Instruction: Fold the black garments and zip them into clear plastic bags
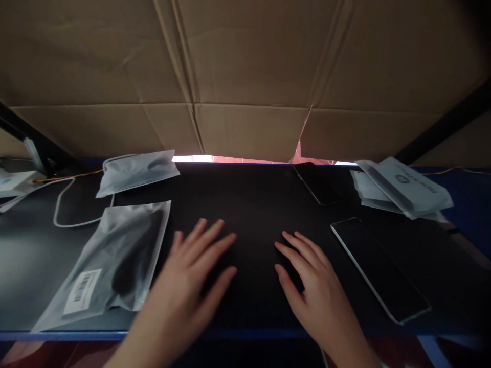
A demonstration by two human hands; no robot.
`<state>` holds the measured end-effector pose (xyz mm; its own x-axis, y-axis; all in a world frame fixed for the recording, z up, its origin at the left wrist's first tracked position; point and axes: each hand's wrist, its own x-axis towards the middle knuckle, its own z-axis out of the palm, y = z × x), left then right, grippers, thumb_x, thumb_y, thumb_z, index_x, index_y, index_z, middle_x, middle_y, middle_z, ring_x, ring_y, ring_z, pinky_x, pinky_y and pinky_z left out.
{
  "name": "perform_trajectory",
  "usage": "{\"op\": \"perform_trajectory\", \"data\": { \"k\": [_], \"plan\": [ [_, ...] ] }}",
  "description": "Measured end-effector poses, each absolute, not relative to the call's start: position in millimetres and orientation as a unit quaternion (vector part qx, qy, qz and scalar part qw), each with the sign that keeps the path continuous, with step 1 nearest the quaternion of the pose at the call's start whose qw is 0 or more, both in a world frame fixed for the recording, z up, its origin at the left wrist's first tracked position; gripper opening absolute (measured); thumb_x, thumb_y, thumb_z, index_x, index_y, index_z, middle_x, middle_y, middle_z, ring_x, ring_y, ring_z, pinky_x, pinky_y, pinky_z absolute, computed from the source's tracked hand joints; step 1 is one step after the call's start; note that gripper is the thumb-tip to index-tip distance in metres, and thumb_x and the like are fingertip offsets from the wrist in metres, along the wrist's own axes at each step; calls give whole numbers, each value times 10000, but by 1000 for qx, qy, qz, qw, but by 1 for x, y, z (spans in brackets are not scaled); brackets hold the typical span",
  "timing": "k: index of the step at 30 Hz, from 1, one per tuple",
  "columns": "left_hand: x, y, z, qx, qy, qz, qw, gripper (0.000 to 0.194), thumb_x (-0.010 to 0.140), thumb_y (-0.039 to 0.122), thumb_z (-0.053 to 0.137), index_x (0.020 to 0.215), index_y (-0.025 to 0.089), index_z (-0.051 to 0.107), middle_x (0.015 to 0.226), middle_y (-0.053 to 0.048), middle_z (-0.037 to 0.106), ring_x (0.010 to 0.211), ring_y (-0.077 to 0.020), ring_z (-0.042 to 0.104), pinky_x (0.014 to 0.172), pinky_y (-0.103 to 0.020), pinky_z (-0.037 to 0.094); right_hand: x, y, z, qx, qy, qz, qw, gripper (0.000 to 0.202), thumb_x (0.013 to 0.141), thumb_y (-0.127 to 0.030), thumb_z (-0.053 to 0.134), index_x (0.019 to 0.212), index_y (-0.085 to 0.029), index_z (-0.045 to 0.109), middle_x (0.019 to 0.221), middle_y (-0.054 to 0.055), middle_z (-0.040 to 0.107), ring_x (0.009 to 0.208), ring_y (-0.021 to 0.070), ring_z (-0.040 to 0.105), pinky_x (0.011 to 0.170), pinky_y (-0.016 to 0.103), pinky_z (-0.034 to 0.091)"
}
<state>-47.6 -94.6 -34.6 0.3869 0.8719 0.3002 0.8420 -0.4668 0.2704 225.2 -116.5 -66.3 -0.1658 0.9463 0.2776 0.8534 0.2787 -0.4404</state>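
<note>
My left hand (192, 278) lies flat on the black mat (253, 204), fingers spread, holding nothing. Just left of it sits a clear plastic bag (111, 263) with a dark item inside and a barcode label. My right hand (310, 278) also rests palm down on the mat, fingers apart and empty. To its right lies a phone (378, 268) with a silver edge, screen dark. A second dark phone (316, 183) lies farther back.
A smaller plastic bag (136, 171) and a white cable (63, 212) lie at the back left. Several white packets (401, 189) are stacked at the back right. Cardboard sheets (245, 76) wall off the back. The table's blue front edge (61, 335) runs below.
</note>
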Motion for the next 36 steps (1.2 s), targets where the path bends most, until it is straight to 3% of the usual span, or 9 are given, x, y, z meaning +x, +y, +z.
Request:
{"op": "perform_trajectory", "data": {
  "k": [3, 5, 7, 10, 16, 20, 28, 33, 36],
  "plan": [
    [-95, -84, -21, 749, 632, 195, -35, 461, 1102, 508, 511, 1535, 362, 571, 1706, -111, 528, 1635, -501, 357, 1198, -931, 261, 226, -117, -65, -600, -751, 108, 254, 372, 1134, -391, 547, 1473, -303, 671, 1608, 47, 640, 1568, 325, 508, 1202, 636, 539],
    [-128, -78, -22, 688, 713, 130, -40, 649, 1059, 638, 518, 1626, 322, 505, 1771, -174, 408, 1615, -628, 275, 1077, -1020, 252, 226, -118, -66, -601, -748, 109, 258, 375, 1130, -399, 557, 1478, -314, 668, 1604, 45, 644, 1563, 329, 515, 1196, 642, 543],
    [-153, -74, -30, 661, 744, 100, -16, 816, 1008, 717, 535, 1689, 280, 436, 1793, -203, 347, 1588, -663, 289, 1090, -980, 314, 226, -117, -68, -598, -749, 107, 262, 372, 1126, -399, 565, 1474, -321, 672, 1597, 47, 649, 1554, 334, 526, 1190, 645, 547],
    [-164, -75, -43, 672, 734, 95, -4, 800, 1019, 676, 533, 1691, 254, 432, 1772, -206, 383, 1561, -592, 426, 1170, -810, 453, 226, -117, -69, -594, -751, 108, 266, 364, 1130, -393, 560, 1465, -321, 682, 1591, 49, 654, 1555, 336, 526, 1195, 646, 542],
    [-112, -91, -15, 734, 644, 212, -24, 555, 1031, 550, 548, 1548, 348, 571, 1664, -96, 563, 1457, -480, 601, 1177, -744, 512, 225, -116, -65, -601, -748, 111, 260, 372, 1135, -388, 545, 1475, -308, 676, 1598, 53, 648, 1564, 332, 515, 1203, 652, 534],
    [-64, -98, 2, 755, 601, 261, -25, 556, 1034, 508, 579, 1579, 406, 533, 1700, -22, 532, 1502, -419, 565, 1196, -700, 520, 226, -116, -66, -594, -752, 110, 262, 362, 1133, -376, 546, 1455, -294, 688, 1595, 56, 649, 1568, 326, 507, 1218, 643, 523],
    [-14, -93, -38, 800, 567, 196, -2, 547, 1084, 469, 558, 1592, 269, 548, 1683, -129, 562, 1598, -498, 427, 1084, -789, 548, 225, -115, -66, -589, -754, 95, 274, 363, 1120, -352, 567, 1452, -281, 696, 1585, 83, 659, 1547, 351, 533, 1212, 649, 523],
    [-48, -106, -18, 844, 488, 220, 24, 610, 1074, 238, 507, 1656, 407, 444, 1720, -4, 523, 1633, -363, 418, 1270, -756, 402, 226, -116, -66, -594, -753, 99, 265, 357, 1128, -362, 554, 1447, -281, 693, 1582, 73, 659, 1556, 341, 520, 1206, 649, 528],
    [-75, -117, -16, 889, 433, 147, 40, 800, 972, 156, 526, 1701, 450, 379, 1743, 17, 477, 1623, -365, 431, 1237, -749, 446, 227, -116, -67, -593, -753, 102, 266, 352, 1130, -357, 551, 1450, -303, 687, 1588, 54, 653, 1559, 332, 513, 1217, 648, 516]
  ]
}}
